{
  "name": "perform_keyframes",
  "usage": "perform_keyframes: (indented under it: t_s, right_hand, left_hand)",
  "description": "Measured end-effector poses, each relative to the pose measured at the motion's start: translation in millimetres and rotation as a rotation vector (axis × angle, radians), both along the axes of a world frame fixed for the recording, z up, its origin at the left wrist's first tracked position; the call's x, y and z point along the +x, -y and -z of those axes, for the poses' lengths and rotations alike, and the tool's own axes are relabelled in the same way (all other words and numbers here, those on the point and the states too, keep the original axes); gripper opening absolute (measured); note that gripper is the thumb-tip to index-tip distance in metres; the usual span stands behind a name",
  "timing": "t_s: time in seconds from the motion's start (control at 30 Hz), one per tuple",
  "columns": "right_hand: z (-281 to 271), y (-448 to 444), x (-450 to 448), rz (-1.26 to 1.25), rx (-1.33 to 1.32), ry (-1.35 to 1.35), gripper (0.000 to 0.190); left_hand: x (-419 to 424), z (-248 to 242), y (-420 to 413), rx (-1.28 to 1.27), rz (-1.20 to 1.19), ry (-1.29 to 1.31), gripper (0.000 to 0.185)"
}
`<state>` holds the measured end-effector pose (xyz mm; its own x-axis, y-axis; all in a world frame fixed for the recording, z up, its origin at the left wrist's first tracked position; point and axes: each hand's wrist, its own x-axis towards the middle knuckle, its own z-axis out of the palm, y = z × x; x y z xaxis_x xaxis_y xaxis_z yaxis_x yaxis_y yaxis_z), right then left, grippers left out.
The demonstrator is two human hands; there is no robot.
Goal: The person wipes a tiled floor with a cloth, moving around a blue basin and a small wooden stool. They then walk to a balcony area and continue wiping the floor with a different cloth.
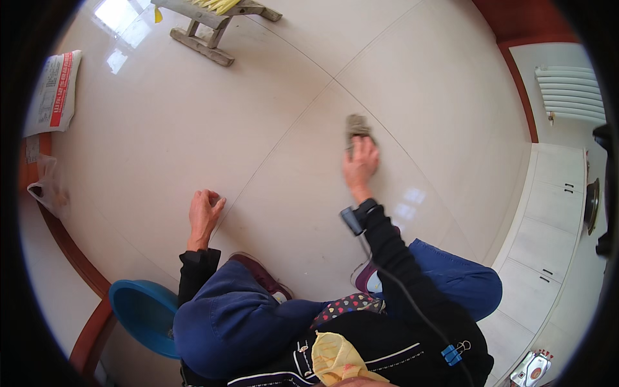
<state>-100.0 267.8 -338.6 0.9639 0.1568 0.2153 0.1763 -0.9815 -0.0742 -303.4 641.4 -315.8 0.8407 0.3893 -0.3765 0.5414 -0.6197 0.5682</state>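
My right hand (360, 164) presses a crumpled grey-brown rag (358, 125) onto the glossy tiled floor (271, 96). Part of the rag is covered by the fingers, and both look a little blurred. Off to the left, my left hand (204, 215) hovers over or rests on the tiles; which of these I cannot tell. Its fingers are loosely curled, with a gap to the thumb and nothing held. Below the hands are my knees in blue trousers and my dark red shoes (258, 271).
A blue plastic basin (145, 314) stands by my left knee. Ahead is a wooden stool (198, 19) with yellow strips on it. A printed sack (58, 92) and a plastic bag (51, 188) lie at the left. White cabinets (537, 222) and a radiator (570, 92) line the right.
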Motion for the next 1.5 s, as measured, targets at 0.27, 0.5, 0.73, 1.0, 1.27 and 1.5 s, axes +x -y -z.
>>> perform_keyframes:
  t_s: [0.27, 0.5, 0.73, 1.0, 1.27, 1.5]
  right_hand:
    - [-32, -100, -93, -0.841, 0.366, -0.363, 0.042]
    - [-15, 33, 41, -0.175, 0.288, 0.062, 0.041]
    - [14, -99, 88, -0.248, 0.44, 0.177, 0.037]
    - [-11, -80, -36, -0.897, 0.571, -0.262, 0.032]
    - [4, -96, 105, -0.018, 0.437, 0.027, 0.044]
    - [3, -182, -6, -0.873, 0.555, -0.273, 0.041]
  left_hand:
    - [17, 5, -17, 0.113, 0.237, -0.166, 0.033]
    - [27, 5, -21, 0.177, 0.353, -0.196, 0.039]
    - [26, 5, -22, 0.168, 0.363, -0.199, 0.042]
    - [21, 10, -26, 0.112, 0.358, -0.143, 0.043]
    - [21, 12, -27, 0.15, 0.37, -0.174, 0.043]
    - [23, 6, -25, 0.179, 0.379, -0.193, 0.044]
